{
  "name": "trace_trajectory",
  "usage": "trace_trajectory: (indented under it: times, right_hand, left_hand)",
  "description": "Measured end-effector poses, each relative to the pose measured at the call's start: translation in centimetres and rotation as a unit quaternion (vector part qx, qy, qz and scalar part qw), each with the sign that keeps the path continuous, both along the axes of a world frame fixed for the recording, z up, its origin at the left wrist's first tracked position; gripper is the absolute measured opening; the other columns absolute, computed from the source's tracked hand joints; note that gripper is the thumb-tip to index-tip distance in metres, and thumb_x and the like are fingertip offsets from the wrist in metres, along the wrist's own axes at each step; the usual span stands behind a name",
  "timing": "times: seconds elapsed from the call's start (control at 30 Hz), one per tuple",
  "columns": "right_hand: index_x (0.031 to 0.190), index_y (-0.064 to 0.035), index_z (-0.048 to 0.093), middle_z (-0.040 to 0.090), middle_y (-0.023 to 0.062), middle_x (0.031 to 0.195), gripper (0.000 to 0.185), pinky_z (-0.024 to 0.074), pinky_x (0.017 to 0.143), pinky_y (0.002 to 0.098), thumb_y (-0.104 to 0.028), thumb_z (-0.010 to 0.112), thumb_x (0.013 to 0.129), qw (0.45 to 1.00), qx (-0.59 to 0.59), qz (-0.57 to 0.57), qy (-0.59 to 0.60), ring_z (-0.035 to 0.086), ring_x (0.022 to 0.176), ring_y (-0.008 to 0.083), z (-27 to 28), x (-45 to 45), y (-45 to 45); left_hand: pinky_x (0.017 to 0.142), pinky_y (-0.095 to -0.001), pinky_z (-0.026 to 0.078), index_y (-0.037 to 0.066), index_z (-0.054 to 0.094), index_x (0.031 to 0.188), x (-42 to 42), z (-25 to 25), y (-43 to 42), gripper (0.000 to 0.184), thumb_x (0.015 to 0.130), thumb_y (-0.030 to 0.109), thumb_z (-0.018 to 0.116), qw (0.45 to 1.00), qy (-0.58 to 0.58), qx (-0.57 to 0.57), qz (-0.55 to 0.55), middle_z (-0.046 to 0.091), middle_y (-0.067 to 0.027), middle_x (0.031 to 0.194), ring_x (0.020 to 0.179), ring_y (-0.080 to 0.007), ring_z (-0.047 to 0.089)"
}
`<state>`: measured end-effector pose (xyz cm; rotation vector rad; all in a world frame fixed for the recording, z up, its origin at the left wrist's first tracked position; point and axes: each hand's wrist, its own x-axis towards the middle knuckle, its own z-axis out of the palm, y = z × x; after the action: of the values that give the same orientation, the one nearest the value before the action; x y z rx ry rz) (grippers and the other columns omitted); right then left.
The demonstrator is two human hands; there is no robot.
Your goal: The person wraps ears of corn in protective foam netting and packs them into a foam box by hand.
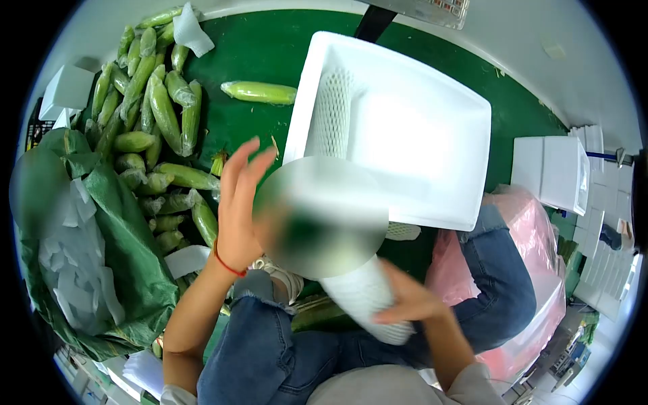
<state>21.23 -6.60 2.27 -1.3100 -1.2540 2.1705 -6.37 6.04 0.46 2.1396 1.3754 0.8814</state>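
Note:
My right hand (415, 297) is wrapped round a white foam net sleeve (361, 297), held at a slant above my lap. A blurred oval patch covers its upper end, so what is inside it cannot be made out. My left hand (239, 209), with a red cord at the wrist, is raised beside that patch. Its fingers are stretched out, though the thumb side is blurred. Beyond both hands sits a white foam box (425, 128), with one white-netted piece (332, 111) lying along its left wall.
Many film-wrapped corn cobs (162, 111) are heaped at the left, and a single cob (260, 92) lies by the box. A green sack (135, 270) holds white foam pieces (81, 263). Pink plastic (526, 270) is at the right, near white blocks (547, 172).

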Motion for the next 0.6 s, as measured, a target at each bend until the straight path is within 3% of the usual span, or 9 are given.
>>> trace_trajectory:
  times: [0.03,0.1,0.13,0.2,0.3,0.4,0.43,0.5,0.6]
  right_hand:
    - [0.144,0.0017,0.024,0.044,0.0198,0.137,0.104,0.0282,0.109,0.0381,-0.025,0.079,0.060,0.991,-0.021,-0.129,0.038,0.041,0.129,0.0285,3.8,0.1,2.1]
    - [0.140,0.0029,0.030,0.056,0.0158,0.122,0.084,0.0496,0.089,0.0352,-0.017,0.069,0.069,0.952,-0.015,-0.306,0.026,0.060,0.106,0.0249,6.5,0.0,6.4]
    - [0.135,0.0039,0.034,0.058,0.0154,0.113,0.069,0.0533,0.081,0.0341,-0.014,0.062,0.075,0.938,-0.025,-0.343,0.038,0.063,0.095,0.0234,7.3,-1.2,10.3]
    - [0.127,0.0048,0.038,0.057,0.0154,0.107,0.060,0.0528,0.081,0.0375,-0.020,0.061,0.079,0.939,-0.046,-0.340,0.006,0.061,0.093,0.0241,4.7,-3.0,16.8]
    - [0.127,0.0061,0.028,0.051,0.0210,0.112,0.067,0.0513,0.081,0.0382,-0.024,0.063,0.078,0.948,0.078,-0.305,-0.050,0.058,0.100,0.0277,-4.5,-5.9,22.5]
    - [0.127,0.0073,0.022,0.048,0.0239,0.113,0.072,0.0502,0.080,0.0377,-0.024,0.064,0.078,0.937,0.109,-0.298,-0.148,0.056,0.101,0.0295,-6.2,-8.3,22.4]
    - [0.123,0.0095,0.027,0.049,0.0244,0.111,0.069,0.0497,0.080,0.0389,-0.025,0.065,0.077,0.937,0.122,-0.314,-0.088,0.056,0.101,0.0296,-7.5,-8.2,22.3]
    - [0.120,0.0104,0.030,0.048,0.0259,0.112,0.069,0.0483,0.083,0.0411,-0.029,0.065,0.077,0.923,0.160,-0.310,-0.164,0.056,0.102,0.0316,-8.9,-8.1,22.0]
    - [0.117,0.0117,0.036,0.047,0.0286,0.117,0.074,0.0422,0.092,0.0450,-0.042,0.065,0.076,0.904,0.187,-0.256,-0.288,0.052,0.107,0.0399,-10.3,-7.6,22.3]
  left_hand:
    - [0.100,-0.0423,0.038,0.000,0.040,0.135,0.4,-0.8,0.4,0.063,0.081,0.020,0.065,0.996,-0.067,-0.064,-0.009,0.040,-0.0192,0.137,0.119,-0.0317,0.049]
    - [0.103,-0.0401,0.037,-0.001,0.029,0.143,1.7,-3.4,1.7,0.071,0.084,0.019,0.064,0.963,-0.203,-0.174,-0.031,0.035,-0.0180,0.143,0.122,-0.0290,0.047]
    - [0.102,-0.0352,0.038,0.001,0.012,0.148,2.6,-4.3,1.8,0.083,0.085,0.021,0.063,0.901,-0.327,-0.279,-0.065,0.035,-0.0157,0.144,0.122,-0.0242,0.046]
    - [0.099,-0.0313,0.040,0.001,0.006,0.149,4.4,-4.3,1.4,0.084,0.087,0.020,0.060,0.836,-0.423,-0.346,-0.046,0.041,-0.0150,0.140,0.118,-0.0206,0.049]
    - [0.100,-0.0317,0.039,0.002,0.012,0.148,4.1,-4.7,2.1,0.076,0.088,0.017,0.055,0.851,-0.413,-0.323,-0.033,0.040,-0.0172,0.140,0.121,-0.0242,0.048]
    - [0.102,-0.0321,0.037,0.003,0.018,0.147,4.0,-5.0,1.8,0.068,0.088,0.014,0.051,0.857,-0.403,-0.322,-0.013,0.040,-0.0195,0.141,0.124,-0.0278,0.047]
    - [0.103,-0.0323,0.036,0.002,0.020,0.147,4.0,-4.4,1.8,0.069,0.085,0.009,0.050,0.900,-0.336,-0.279,0.001,0.038,-0.0203,0.141,0.126,-0.0281,0.045]
    - [0.105,-0.0326,0.033,0.000,0.023,0.145,4.4,-3.1,2.0,0.071,0.080,0.001,0.048,0.962,-0.200,-0.184,0.021,0.036,-0.0220,0.143,0.130,-0.0288,0.040]
    - [0.101,-0.0403,0.038,-0.004,0.021,0.143,4.5,-3.4,2.1,0.074,0.075,-0.002,0.049,0.969,-0.193,-0.156,0.019,0.041,-0.0295,0.133,0.121,-0.0421,0.045]
